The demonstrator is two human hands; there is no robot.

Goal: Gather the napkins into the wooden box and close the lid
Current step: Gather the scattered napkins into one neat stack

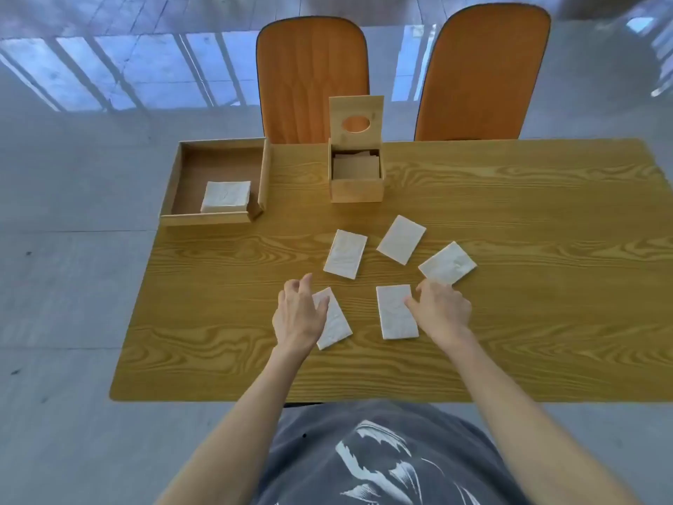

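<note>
The wood-grain table [510, 322] fills the room's middle, two orange chairs [313, 78] tucked at its far side. On its far left corner sits a shallow wooden tray [174, 184] holding a stack of napkins [225, 196]. Just right of it, near the far edge, stands the wooden box [356, 189], its lid [356, 118] hinged upright with an oval hole showing; something pale lies inside, though I cannot tell what.

Five loose napkins are fanned in an arc on the near half. The person's left hand [298, 315] rests, fingers spread and not gripping, over the near-left napkin [333, 322], whose long axis slants from far-left to near-right. The right hand [442, 309], likewise unclenched, touches the right edge of the near-centre napkin [396, 312], which runs nearly straight away from the person. The other three napkins [345, 254] lie beyond, well apart, each angled differently.

Gathering looks to be only starting: none is lifted. The next move likely calls for pinching or sliding each thin sheet up off the flat top, squaring them, then carrying them to the box.
</note>
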